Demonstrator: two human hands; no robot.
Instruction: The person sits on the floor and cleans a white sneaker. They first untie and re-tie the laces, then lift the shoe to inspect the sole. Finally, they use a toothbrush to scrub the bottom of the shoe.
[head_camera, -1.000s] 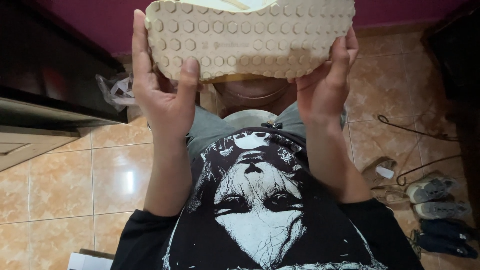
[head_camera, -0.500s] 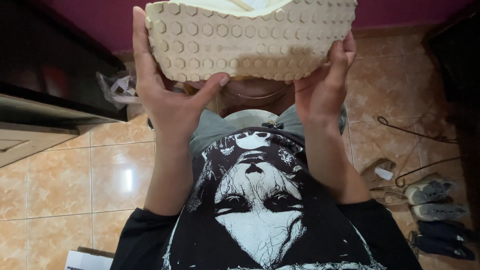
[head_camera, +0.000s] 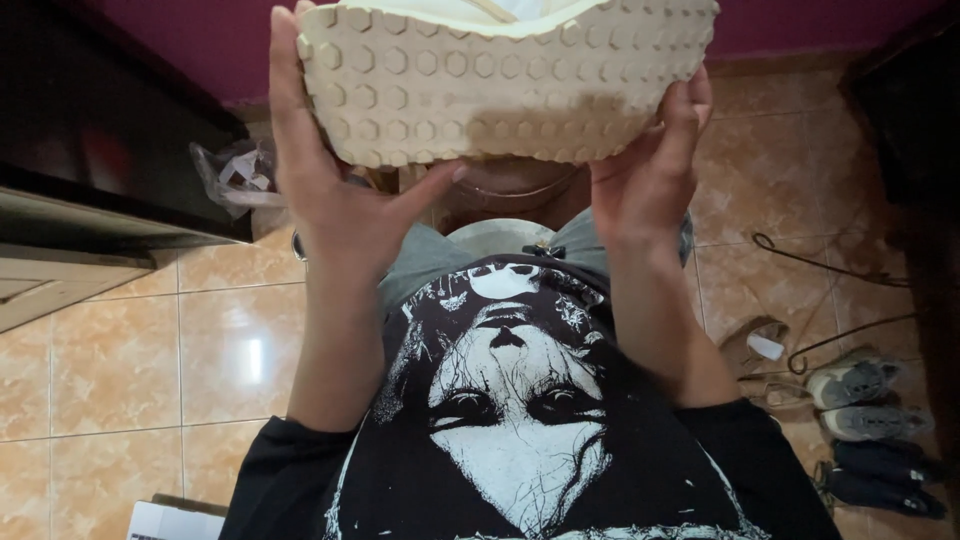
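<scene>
Glossy orange-beige floor tiles (head_camera: 120, 370) spread below, with a dark cabinet (head_camera: 90, 130) and a crumpled plastic bag (head_camera: 235, 175) at the left, a magenta wall (head_camera: 200, 40) behind, and pairs of shoes (head_camera: 865, 400) beside loose cables (head_camera: 820, 265) at the right. Held up close to the camera, above the person's lap and black printed shirt (head_camera: 510, 420), is a cream shoe sole (head_camera: 500, 85) with a hexagon tread facing the lens. The left hand (head_camera: 335, 200) grips its left end, fingers (head_camera: 285, 90) wrapped up the edge and thumb pressed under the tread, while the right hand (head_camera: 645, 175) clasps the right end, fingers curled behind it.
</scene>
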